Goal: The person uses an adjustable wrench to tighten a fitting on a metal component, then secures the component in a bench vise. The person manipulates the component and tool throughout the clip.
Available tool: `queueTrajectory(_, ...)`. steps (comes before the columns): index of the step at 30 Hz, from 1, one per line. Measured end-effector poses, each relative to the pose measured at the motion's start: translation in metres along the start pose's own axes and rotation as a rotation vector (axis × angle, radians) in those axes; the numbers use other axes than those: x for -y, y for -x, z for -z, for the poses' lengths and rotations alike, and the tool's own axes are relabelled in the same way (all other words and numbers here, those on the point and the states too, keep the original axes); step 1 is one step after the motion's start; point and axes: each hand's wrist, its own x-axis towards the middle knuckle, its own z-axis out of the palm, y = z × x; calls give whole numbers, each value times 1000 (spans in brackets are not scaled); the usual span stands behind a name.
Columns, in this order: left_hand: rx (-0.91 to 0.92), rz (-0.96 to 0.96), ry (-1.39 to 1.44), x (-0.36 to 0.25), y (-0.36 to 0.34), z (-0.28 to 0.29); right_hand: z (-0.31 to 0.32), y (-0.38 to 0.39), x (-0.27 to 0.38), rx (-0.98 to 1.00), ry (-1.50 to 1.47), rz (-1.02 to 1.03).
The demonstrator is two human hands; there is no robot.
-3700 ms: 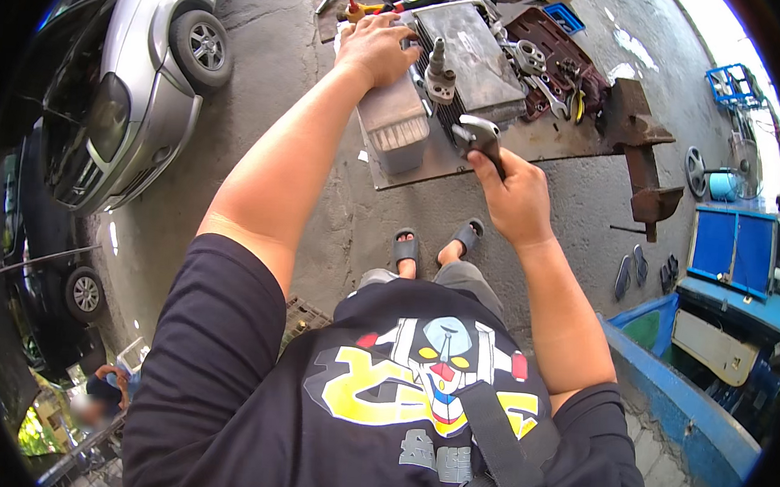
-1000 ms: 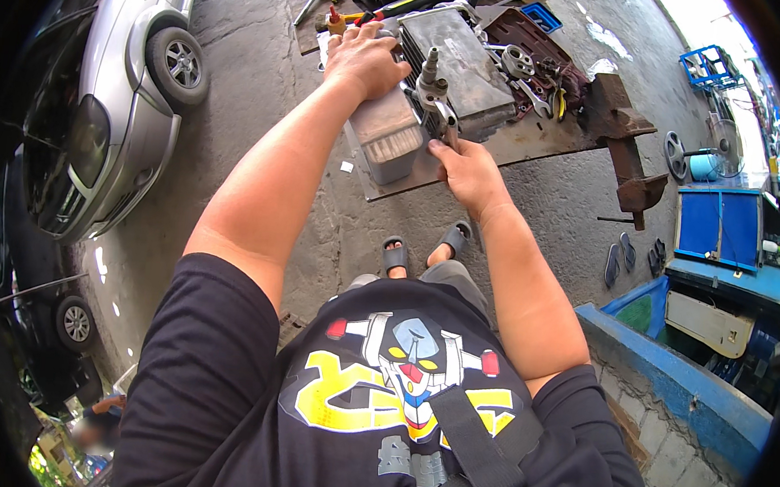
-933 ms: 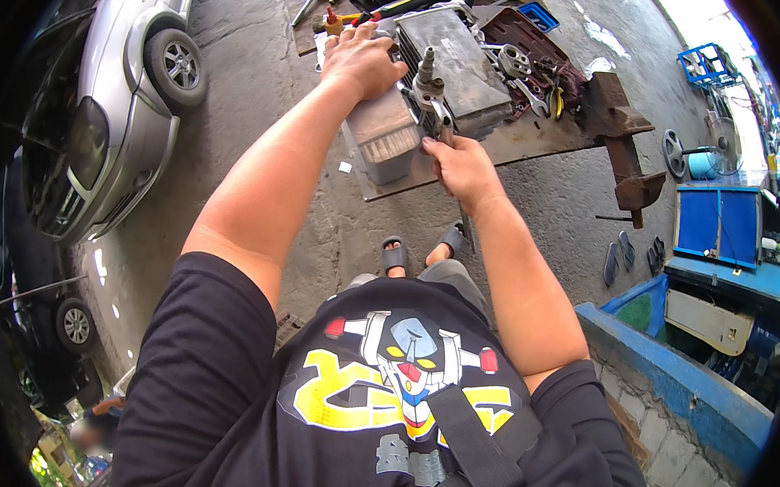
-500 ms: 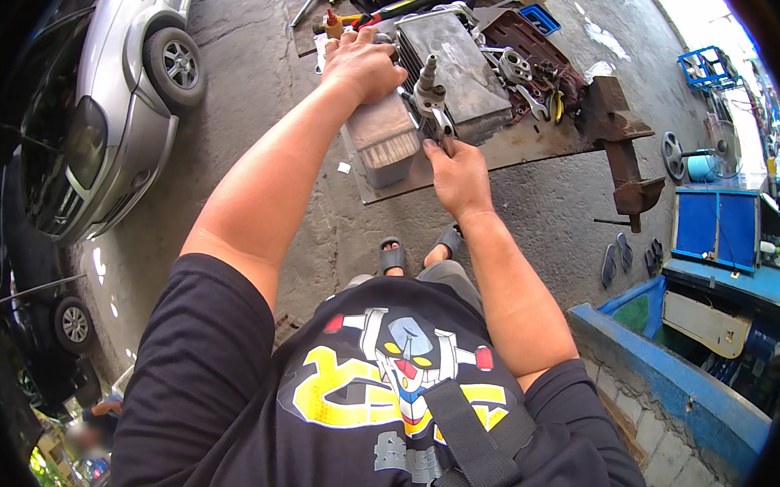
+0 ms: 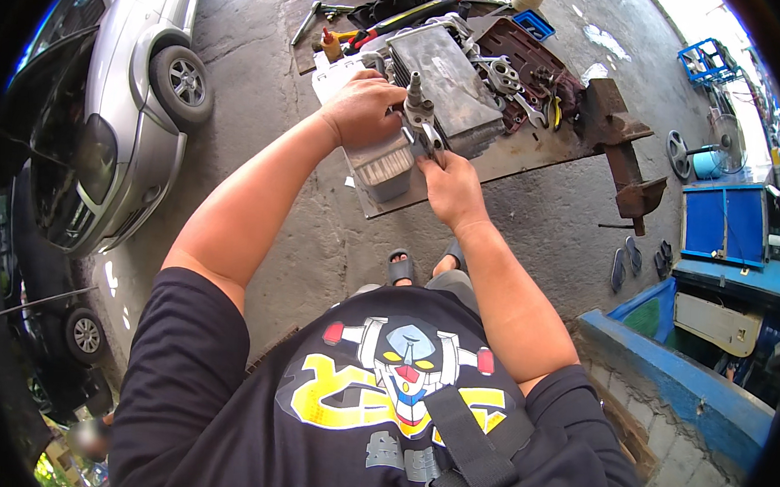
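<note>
My right hand (image 5: 452,190) grips the lower end of a greasy metal part (image 5: 419,111) with a stepped, shaft-like tip pointing up. My left hand (image 5: 362,110) is beside this part, fingers curled toward it; whatever they hold is hidden. Under the left hand lies a grey block (image 5: 383,176) with a pale ribbed or bristly side. The metal part is held above the near edge of the work table (image 5: 538,153), between that block and a large flat grey casing (image 5: 449,73) with fins along its left side.
Wrenches (image 5: 530,111) and yellow-handled pliers (image 5: 555,111) lie by an open brown tool case (image 5: 522,48). A rusty vise (image 5: 624,137) juts from the table's right corner. A bottle with a red tip (image 5: 331,46) stands at the far left. A silver car (image 5: 136,94) is parked left.
My left hand has drawn back from the far side of the grey block toward the metal part, its fingers now more curled. My right hand keeps its grip with little movement.
</note>
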Motion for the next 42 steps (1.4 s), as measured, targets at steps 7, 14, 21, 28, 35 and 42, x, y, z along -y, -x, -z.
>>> queueTrajectory(7, 221, 115, -189, -30, -15, 14, 7, 6, 11, 10, 27, -30)
queueTrajectory(14, 81, 171, -154, -35, -10, -2, 9, 13, 14, -28, 40, 37)
queueTrajectory(21, 103, 197, -109, -27, -13, 0, 7, 13, 10, -57, -1, 57)
queueTrajectory(28, 114, 204, -90, -25, -15, 0, 4, 14, 4, -64, -51, 107)
queueTrajectory(35, 147, 210, -116, -28, -18, 5, 3, 10, -4, -79, -25, 155)
queueTrajectory(42, 263, 117, -153, -9, -16, 10, 3, 4, -8, -25, 4, 131)
